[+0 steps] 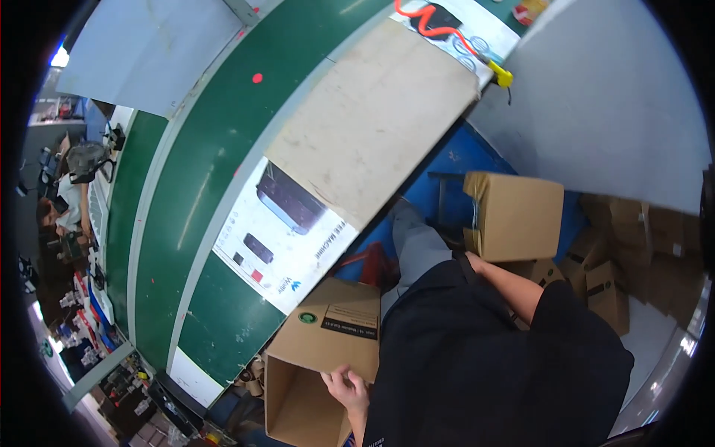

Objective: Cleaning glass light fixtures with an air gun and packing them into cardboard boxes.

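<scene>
My left hand [346, 387] grips the rim of an open cardboard box [313, 339], its fingers bent over the edge. The box lies tipped at the green bench's near side, its opening facing down-left and its inside bare brown board. A black label and a round green mark are on its upper panel. My right hand [473, 262] is at the lower corner of a second cardboard box [521, 216], to the right of my legs. Its fingers are hidden, so whether they hold that box does not show.
A green workbench [197, 186] curves along the left. On it lie a printed white carton sheet [287, 231] and a plain grey-brown board [380, 104]. An orange coiled hose with a yellow air gun [503, 74] rests at the far end. Several cartons [607, 298] stand at right.
</scene>
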